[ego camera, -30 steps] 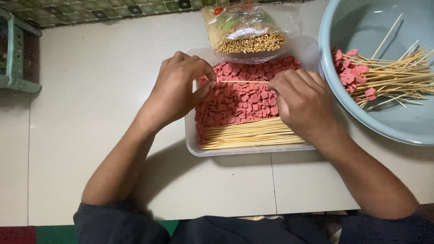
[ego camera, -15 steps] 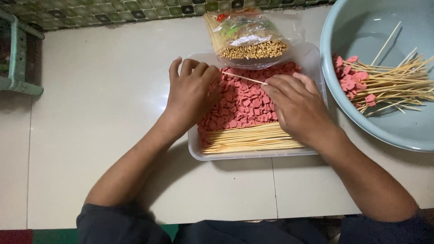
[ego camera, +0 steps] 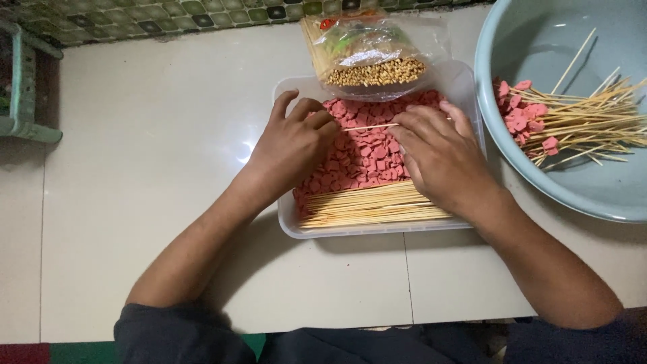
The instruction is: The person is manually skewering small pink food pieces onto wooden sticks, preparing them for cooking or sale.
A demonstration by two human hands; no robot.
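From the head camera, looking straight down, both hands are over a white rectangular tray (ego camera: 291, 228) that sits on a pale tiled floor (ego camera: 135, 135). The tray is full of small pink sausage pieces (ego camera: 364, 152), and a neat bundle of bare bamboo skewers (ego camera: 374, 205) lies along its near edge, at six o'clock from the hands.

The left hand (ego camera: 293, 145) rests palm down on the tray's left half, fingers spread loosely over the pink pieces; its fingertips meet the near end of a single skewer (ego camera: 371, 127), though whether they actually pinch it I cannot tell. The right hand (ego camera: 441, 158) is curled over the tray's right half and grips that same skewer between thumb and fingers, the stick lying nearly level between the two hands.

At twelve o'clock from the tray, touching its far rim, lies a clear plastic bag (ego camera: 374, 50) stuffed with more skewers, blunt ends showing. At two o'clock stands a large light-blue basin (ego camera: 539, 40), holding a loose heap of loaded skewers (ego camera: 573, 125) with pink pieces threaded at their left ends. Far off at ten o'clock is a green plastic stool (ego camera: 27, 87).
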